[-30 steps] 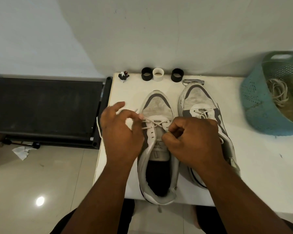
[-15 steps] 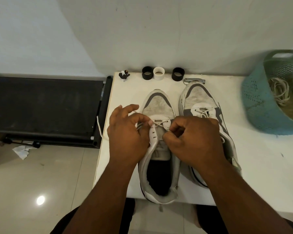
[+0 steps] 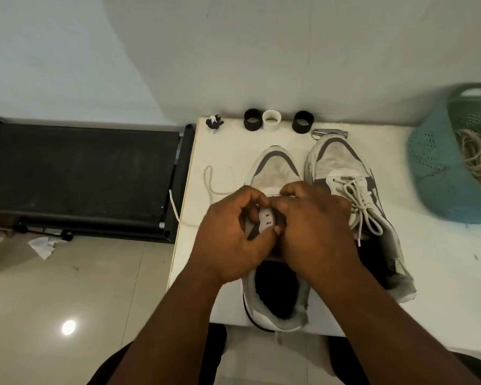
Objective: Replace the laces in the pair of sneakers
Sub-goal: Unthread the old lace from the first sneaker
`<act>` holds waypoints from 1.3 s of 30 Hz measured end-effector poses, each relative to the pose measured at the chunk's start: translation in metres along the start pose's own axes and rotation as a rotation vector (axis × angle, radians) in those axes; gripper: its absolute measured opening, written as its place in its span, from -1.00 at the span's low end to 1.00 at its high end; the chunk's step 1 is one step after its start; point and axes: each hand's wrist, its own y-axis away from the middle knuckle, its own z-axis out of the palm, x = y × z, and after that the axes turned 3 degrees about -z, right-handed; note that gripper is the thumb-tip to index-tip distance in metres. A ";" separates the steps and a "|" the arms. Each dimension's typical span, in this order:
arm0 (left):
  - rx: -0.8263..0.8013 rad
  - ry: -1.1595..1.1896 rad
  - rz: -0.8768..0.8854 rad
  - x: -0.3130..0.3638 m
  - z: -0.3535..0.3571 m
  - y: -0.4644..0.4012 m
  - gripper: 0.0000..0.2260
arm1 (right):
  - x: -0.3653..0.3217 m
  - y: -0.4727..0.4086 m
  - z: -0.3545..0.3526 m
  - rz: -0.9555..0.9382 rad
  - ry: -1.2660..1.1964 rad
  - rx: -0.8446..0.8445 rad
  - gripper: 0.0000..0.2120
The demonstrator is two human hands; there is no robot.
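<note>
Pinching at the eyelet strip of the left-hand sneaker (image 3: pixel 275 173), both hands meet over its middle at the centre of the frame. The left hand (image 3: pixel 231 240) is curled, with its fingers closed on the shoe's white eyelet flap, where two small eyelets show between the hands. The right hand (image 3: pixel 317 234) is curled too, fingers bent down onto the same spot; what exactly its fingertips hold is hidden. A loose white lace (image 3: pixel 210 187) runs out from under the left hand, loops toward the left across the white table (image 3: pixel 442 259) and hangs over the table's left edge. The sneaker's dark opening faces the bottom of the frame, its heel sticking slightly past the table's near edge.

Just to its right sits the second sneaker (image 3: pixel 336 159), toe toward the wall, with a cream lace (image 3: pixel 358 198) threaded through its lower eyelets and its ends lying loose on the tongue.

Along the table's far edge stand a small figurine (image 3: pixel 214 123), two black rings (image 3: pixel 252 120) with a white ring (image 3: pixel 272 120) between them, and a metal clip (image 3: pixel 329 132). A teal perforated basket (image 3: pixel 439 165) at the right edge holds a coil of pale cord (image 3: pixel 474 151). A black treadmill (image 3: pixel 78 173) lies at the left, with crumpled paper (image 3: pixel 43 245) on the tiled floor near it.
</note>
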 end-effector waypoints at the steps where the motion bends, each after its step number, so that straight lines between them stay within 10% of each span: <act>1: -0.032 -0.022 0.004 -0.002 -0.002 0.000 -0.72 | 0.000 -0.001 0.003 0.019 0.001 0.008 -0.68; 13: 0.129 -0.086 -0.069 -0.006 -0.003 -0.002 -0.97 | 0.009 -0.008 0.004 0.200 -0.239 0.353 -0.94; 17: 0.123 -0.061 -0.083 -0.006 -0.002 -0.002 -0.98 | 0.004 -0.005 0.003 0.060 -0.220 0.263 -0.58; 26: 0.132 0.002 -0.117 -0.008 0.001 -0.003 -0.95 | 0.022 -0.006 -0.010 0.169 -0.140 0.503 -0.91; 32: 0.125 0.011 -0.101 -0.005 0.002 -0.005 -0.99 | 0.002 -0.002 0.002 0.031 -0.084 0.233 -0.57; 39: 0.087 0.078 -0.103 -0.002 0.002 -0.004 -0.95 | 0.012 -0.005 0.017 0.032 -0.091 0.286 -0.90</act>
